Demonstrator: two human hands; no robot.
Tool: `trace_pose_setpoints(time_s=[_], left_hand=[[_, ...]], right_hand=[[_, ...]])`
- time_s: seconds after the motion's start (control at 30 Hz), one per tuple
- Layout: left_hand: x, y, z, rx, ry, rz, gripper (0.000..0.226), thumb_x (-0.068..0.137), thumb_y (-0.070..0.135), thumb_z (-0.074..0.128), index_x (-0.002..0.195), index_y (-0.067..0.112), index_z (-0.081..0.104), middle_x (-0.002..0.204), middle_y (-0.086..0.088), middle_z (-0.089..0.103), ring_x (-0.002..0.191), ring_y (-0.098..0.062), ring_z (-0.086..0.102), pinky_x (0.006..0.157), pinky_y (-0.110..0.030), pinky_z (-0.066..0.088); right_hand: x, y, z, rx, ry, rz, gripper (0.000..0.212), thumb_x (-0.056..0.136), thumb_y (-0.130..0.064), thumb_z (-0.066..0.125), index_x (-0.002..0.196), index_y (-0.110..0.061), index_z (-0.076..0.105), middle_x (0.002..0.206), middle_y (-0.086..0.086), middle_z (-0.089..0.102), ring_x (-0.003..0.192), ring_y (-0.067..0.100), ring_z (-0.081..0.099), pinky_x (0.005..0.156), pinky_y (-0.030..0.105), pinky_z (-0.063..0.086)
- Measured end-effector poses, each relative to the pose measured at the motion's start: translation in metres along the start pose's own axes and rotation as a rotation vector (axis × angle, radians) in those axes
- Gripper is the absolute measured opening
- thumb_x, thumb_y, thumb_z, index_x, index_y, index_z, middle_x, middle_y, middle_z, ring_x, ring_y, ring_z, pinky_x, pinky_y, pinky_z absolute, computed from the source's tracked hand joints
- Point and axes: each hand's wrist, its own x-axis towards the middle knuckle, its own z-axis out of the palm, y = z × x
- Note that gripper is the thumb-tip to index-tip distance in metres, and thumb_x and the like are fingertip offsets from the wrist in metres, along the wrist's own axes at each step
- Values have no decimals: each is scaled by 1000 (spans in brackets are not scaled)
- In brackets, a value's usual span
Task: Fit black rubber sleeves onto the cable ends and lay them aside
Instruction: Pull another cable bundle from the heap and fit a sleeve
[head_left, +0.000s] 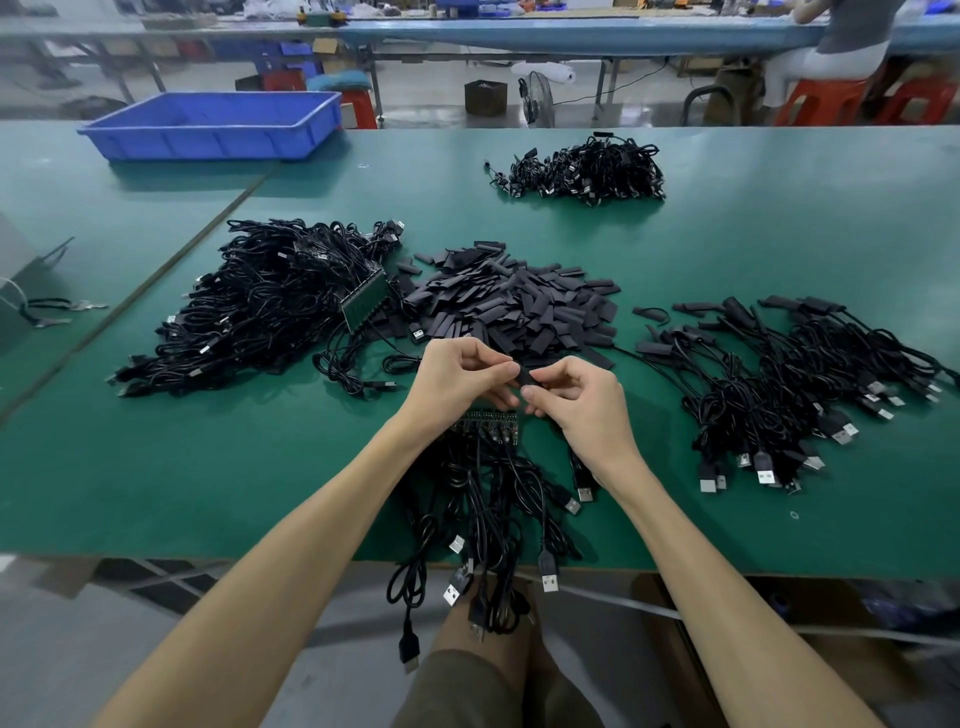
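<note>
My left hand (460, 376) and my right hand (582, 402) meet above the green table (156, 467), both pinching one black rubber sleeve (525, 378) between thumb and fingers. Under the hands lies a bundle of black USB cables (493, 499) joined to a small circuit strip (485, 415), its plugs hanging over the front edge. Behind the hands sits a heap of loose black sleeves (514, 304). To the right lie cables with sleeves fitted (800, 384). A large tangle of cables (270, 301) lies on the left.
A further small cable pile (587, 169) sits at the back of the table. A blue plastic bin (218, 124) stands at the back left. Another bench, red stools and a seated person (841, 47) are beyond the table.
</note>
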Motion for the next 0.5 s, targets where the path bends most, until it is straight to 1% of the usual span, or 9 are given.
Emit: trace_pose_setpoints(time_s=[0.07,0.17,0.37,0.5], left_hand=[[0,0,0,5,1,3,19,90,0,74,94,-15,65,73,-25,72,63,-33,73,63,-40,63],[0,0,0,15,3,12,19,90,1,74,94,-15,65,74,-26,72,64,-34,73,62,-40,63],[-1,1,0,14,-6,19,20,90,0,74,94,-16,64,76,-28,72,64,-34,73,63,-41,64],[0,1,1,7,-11,16,19,91,0,72,98,-16,63,78,-29,72,64,-32,73,62,-38,63]], right_hand=[[0,0,0,2,1,-3,15,86,-4,82,98,-4,73,77,11,76,70,25,74,70,26,60],[0,0,0,1,1,-8,15,86,-4,82,97,-5,73,76,10,76,67,20,73,68,24,59],[1,2,0,0,7,-14,15,85,-5,83,96,-6,73,76,10,76,70,26,74,69,26,60],[1,2,0,41,0,-4,14,87,-5,81,97,-7,73,75,8,77,68,21,74,68,25,59]])
